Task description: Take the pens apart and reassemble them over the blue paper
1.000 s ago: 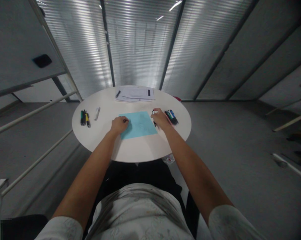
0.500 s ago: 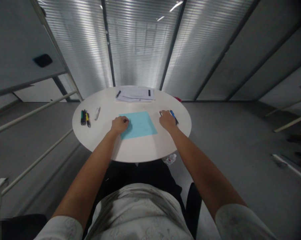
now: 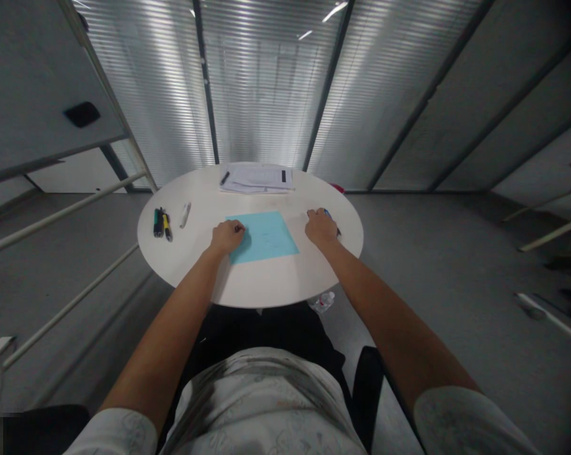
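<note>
Leftmost on the round white table (image 3: 261,287), a green marker (image 3: 157,222) and a yellow marker (image 3: 167,225) lie close together; a white pen (image 3: 185,215) slants near them. Left hand (image 3: 227,236) next, fingers pinched shut on a small dark item (image 3: 239,229), at the left edge of a blue sheet (image 3: 269,237) that lies flat with faint marks. Stack of papers (image 3: 254,179) beyond. Right hand (image 3: 321,226) sits clear of the sheet, fingers curled low over a blue pen (image 3: 328,213), mostly covered; whether they grip it, I can't tell.
</note>
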{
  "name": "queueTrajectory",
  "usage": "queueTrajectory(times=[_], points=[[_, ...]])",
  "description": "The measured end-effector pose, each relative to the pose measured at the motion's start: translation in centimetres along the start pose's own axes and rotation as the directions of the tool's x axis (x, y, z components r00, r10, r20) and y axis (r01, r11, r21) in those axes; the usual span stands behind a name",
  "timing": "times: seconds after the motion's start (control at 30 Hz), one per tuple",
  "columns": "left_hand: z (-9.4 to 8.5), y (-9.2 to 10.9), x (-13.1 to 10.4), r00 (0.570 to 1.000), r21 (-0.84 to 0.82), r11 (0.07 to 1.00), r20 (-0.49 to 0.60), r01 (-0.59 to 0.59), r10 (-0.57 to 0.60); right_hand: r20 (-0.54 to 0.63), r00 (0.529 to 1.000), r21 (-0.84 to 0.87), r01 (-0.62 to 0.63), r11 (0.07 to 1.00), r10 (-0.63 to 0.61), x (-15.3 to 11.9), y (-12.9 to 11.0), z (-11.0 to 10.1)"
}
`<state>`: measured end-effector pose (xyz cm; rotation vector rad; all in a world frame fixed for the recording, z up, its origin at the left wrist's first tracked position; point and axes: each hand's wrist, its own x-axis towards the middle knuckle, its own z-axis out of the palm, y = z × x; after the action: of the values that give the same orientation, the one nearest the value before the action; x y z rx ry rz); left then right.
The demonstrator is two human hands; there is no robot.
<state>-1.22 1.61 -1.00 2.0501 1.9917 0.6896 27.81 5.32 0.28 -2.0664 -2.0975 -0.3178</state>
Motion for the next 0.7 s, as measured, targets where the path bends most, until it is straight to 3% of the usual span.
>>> queueTrajectory(times=[0.4,0.7], points=[[0.1,-0.2,0.0,1.0,0.005,1.0,-0.002,-0.011,0.011,0.128,0.991,0.063,-0.051,0.997,0.042,0.9,0.8,-0.2],[0.2,-0.3,0.1,1.0,0.011,1.0,0.006,0.005,-0.006,0.129,0.99,0.089,-0.069,0.994,0.057,0.9,1.2,-0.2]])
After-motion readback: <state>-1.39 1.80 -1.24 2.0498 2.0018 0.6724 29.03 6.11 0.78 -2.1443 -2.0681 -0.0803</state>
